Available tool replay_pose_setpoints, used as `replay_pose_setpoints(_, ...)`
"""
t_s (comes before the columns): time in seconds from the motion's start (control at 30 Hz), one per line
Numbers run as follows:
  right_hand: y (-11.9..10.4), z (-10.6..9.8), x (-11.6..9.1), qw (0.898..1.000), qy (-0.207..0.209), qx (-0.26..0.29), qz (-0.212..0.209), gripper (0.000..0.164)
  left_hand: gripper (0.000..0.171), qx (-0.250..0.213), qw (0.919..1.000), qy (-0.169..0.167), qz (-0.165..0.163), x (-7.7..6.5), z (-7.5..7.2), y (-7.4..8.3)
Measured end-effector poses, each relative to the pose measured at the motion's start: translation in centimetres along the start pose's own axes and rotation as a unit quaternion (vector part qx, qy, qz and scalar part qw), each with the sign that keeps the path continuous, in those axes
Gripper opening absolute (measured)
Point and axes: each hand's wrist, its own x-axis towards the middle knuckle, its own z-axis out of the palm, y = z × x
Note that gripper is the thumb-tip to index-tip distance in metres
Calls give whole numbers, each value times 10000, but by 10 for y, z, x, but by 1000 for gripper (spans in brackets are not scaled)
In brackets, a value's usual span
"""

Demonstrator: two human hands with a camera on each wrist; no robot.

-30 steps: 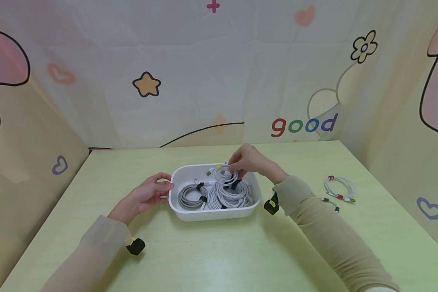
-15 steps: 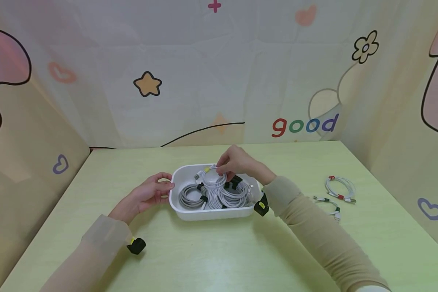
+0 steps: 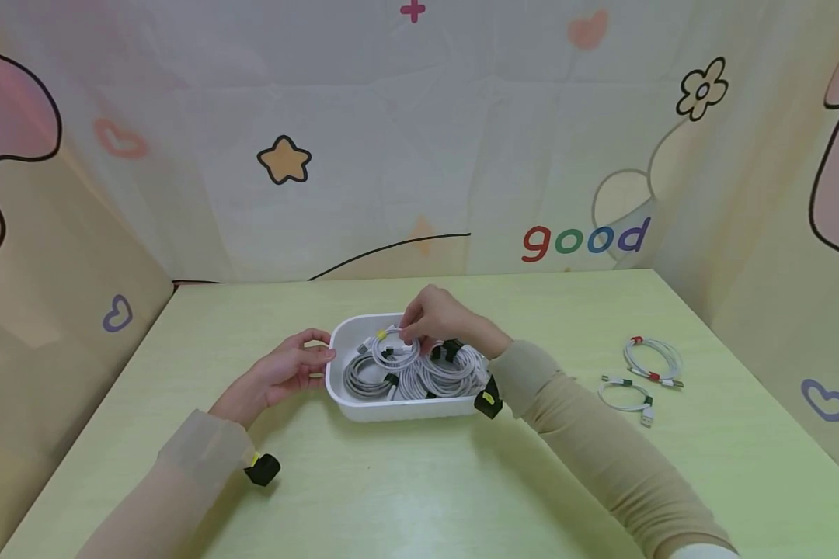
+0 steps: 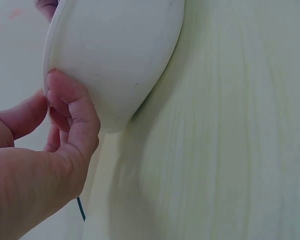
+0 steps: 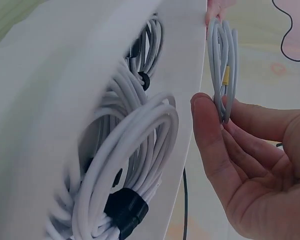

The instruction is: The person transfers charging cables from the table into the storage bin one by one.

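A white plastic bin [image 3: 405, 411] stands on the table, with my left hand [image 3: 290, 369] pinching its left rim, thumb at the edge and fingers on the outer wall in the left wrist view. My right hand [image 3: 443, 314] pinches a small coiled white cable [image 5: 215, 55] with a yellow tie [image 5: 226, 75] between thumb and fingers. That coil hangs over the left half of the bin, overlapping a grey coiled cable [image 3: 352, 382] with black straps. To its right in the bin lie larger white coiled cables [image 3: 454, 380], one with a wide black strap [image 5: 126, 212].
On the right of the table [image 3: 419, 489] lie a white coiled cable with red ties [image 3: 636, 341] and a smaller white cable with green ties [image 3: 627, 383]. A printed cloth [image 3: 363, 155] rises behind the table's back edge.
My right hand has moved left and slightly down, carrying the small white coil from the bin's middle to above the grey coil. The left hand stays at the rim.
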Motion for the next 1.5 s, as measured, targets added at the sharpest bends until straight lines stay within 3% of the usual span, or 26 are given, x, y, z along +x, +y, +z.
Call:
replay_pose_setpoints(0.57,-5,13,5,9990,-176,-414,-36,16,26,-305,9994,-151,89,-2,-2,-4)
replay_pose_setpoints(0.7,-4,11,2,9944,75,-967,-426,20,29,-248,9996,-83,56,-1,-1,-4)
replay_pose_setpoints(0.83,4,0,-7,9837,886,-1273,-912,20,29,-190,9998,-55,42,0,-1,-4)
replay_pose_setpoints(1.0,24,-25,-23,9706,1753,-1365,-923,20,27,-181,9998,-40,45,-1,-1,-3)
replay_pose_setpoints(1.2,61,-66,-50,9471,2575,-1845,-513,23,26,-196,9997,-82,121,-1,-2,-2)
replay_pose_setpoints(1.33,92,-95,-72,9272,3040,-2186,44,25,28,-144,9998,-91,86,-1,-3,-2)
replay_pose_setpoints(1.5,127,-126,-99,9050,3338,-2503,831,28,28,-96,9999,-63,60,-1,-2,-1)
